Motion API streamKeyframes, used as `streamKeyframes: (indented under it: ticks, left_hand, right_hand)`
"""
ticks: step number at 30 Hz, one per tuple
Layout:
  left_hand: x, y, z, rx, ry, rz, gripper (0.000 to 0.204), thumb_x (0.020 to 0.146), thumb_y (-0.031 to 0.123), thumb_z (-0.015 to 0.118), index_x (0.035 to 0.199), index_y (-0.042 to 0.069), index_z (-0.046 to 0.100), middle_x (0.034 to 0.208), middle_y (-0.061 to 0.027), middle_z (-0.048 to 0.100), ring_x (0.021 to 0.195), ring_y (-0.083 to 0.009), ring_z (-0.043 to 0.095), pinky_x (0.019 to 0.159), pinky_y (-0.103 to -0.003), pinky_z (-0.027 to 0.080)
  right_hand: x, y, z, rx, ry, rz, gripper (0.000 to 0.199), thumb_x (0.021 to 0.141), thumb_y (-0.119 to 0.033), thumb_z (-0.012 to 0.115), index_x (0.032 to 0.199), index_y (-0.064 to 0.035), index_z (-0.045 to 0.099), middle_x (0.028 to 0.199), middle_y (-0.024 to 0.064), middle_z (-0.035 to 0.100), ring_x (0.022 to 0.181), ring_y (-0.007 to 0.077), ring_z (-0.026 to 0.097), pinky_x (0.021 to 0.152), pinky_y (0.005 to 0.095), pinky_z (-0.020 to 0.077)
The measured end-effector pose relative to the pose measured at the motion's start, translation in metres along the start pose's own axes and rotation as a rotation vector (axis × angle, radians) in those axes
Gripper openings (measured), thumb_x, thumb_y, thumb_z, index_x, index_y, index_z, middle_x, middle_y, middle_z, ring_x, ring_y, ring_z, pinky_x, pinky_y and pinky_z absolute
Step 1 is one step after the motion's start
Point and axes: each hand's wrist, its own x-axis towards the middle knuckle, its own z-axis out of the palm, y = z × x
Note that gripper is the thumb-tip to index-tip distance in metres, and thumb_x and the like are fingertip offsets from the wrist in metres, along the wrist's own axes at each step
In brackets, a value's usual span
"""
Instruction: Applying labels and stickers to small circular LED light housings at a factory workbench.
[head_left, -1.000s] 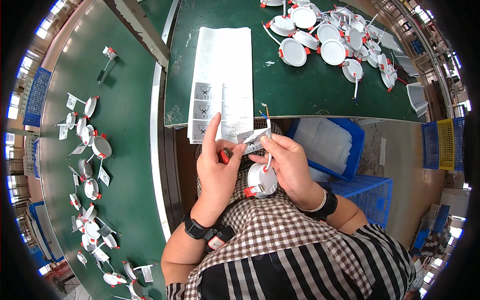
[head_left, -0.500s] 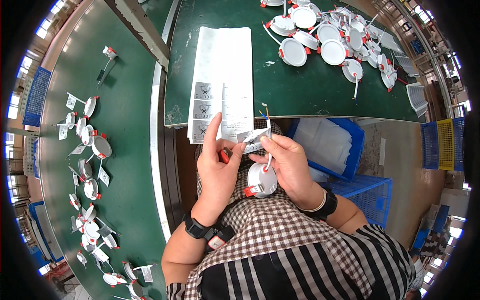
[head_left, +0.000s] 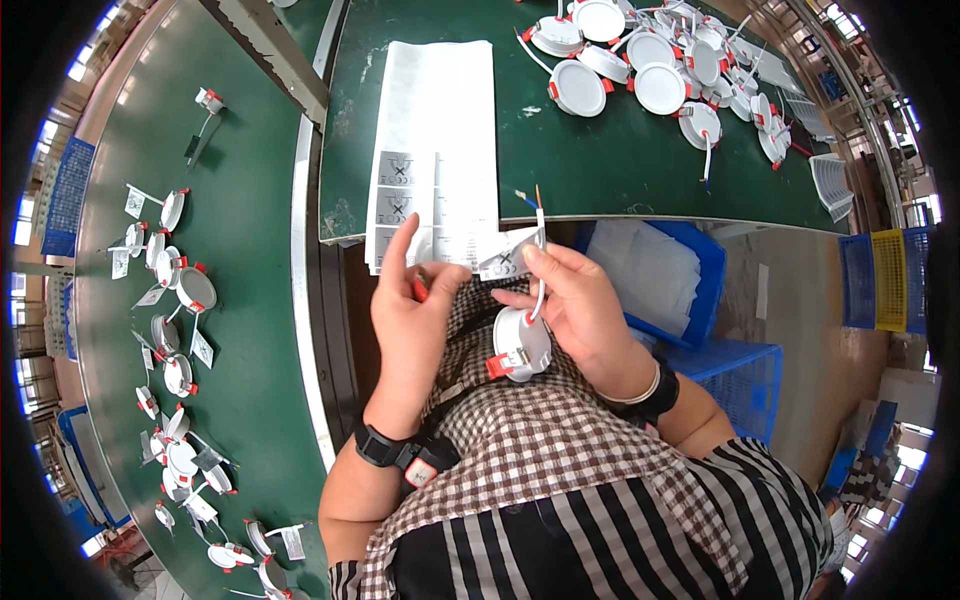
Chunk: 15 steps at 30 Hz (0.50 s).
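Between thumb and fingers, my right hand (head_left: 588,315) grips the white cable of a round downlight (head_left: 522,340) with a red-tipped spring clip. The lamp hangs below the fingers, and bare wire ends stick up above. A silvery printed label (head_left: 508,256) sits at the cable beside my right thumb. My left hand (head_left: 410,315) has its index finger stretched over the label sheets (head_left: 440,110). Its other fingers curl round a small red-and-black object (head_left: 420,288), mostly hidden, whose kind I cannot make out. The left thumb tip lies near the sheets' lower edge.
Many downlights (head_left: 660,88) are heaped at the far right of the green table (head_left: 560,180). Labelled downlights (head_left: 197,288) lie along the green bench (head_left: 250,330) on the left. A blue bin (head_left: 712,270) with translucent bags and a blue crate (head_left: 750,385) stand at right, below the table.
My left hand has moved left, away from the label at the cable, its thumb now apart from it. My right hand still holds the cable. The whole view has shifted slightly.
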Motion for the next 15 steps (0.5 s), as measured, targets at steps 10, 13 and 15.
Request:
streamKeyframes:
  ticks: [10, 13, 15]
  left_hand:
    - [0.003, -0.002, -0.008, -0.383, -0.198, -0.299, 0.029, 0.091, 0.029, 0.058, 0.098, 0.001, 0.063, 0.070, 0.0006, 0.058, 0.049, -0.0038, 0.043, 0.042, -0.018, 0.031]
    - [0.002, 0.000, -0.001, -0.465, -0.214, -0.333, 0.031, 0.089, 0.034, 0.062, 0.084, 0.003, 0.061, 0.061, 0.0012, 0.053, 0.046, -0.0051, 0.041, 0.041, -0.019, 0.029]
    - [0.003, -0.002, 0.002, -0.490, -0.236, -0.337, 0.033, 0.088, 0.035, 0.063, 0.079, 0.004, 0.058, 0.056, 0.0011, 0.050, 0.044, -0.0059, 0.040, 0.041, -0.019, 0.029]
  right_hand:
    - [0.000, -0.004, 0.002, 0.060, 0.033, 0.092, 0.015, 0.089, -0.015, 0.061, 0.097, -0.0027, 0.062, 0.080, -0.0012, 0.056, 0.063, 0.0053, 0.049, 0.081, 0.0382, 0.0546]
    - [0.000, -0.001, 0.000, 0.035, 0.007, 0.092, 0.015, 0.089, -0.015, 0.061, 0.098, -0.0031, 0.063, 0.081, -0.0018, 0.058, 0.064, 0.0051, 0.050, 0.080, 0.0372, 0.0548]
    - [-0.001, 0.000, 0.000, 0.020, 0.001, 0.091, 0.015, 0.089, -0.015, 0.062, 0.098, -0.0034, 0.063, 0.081, -0.0024, 0.058, 0.064, 0.0050, 0.050, 0.079, 0.0364, 0.0550]
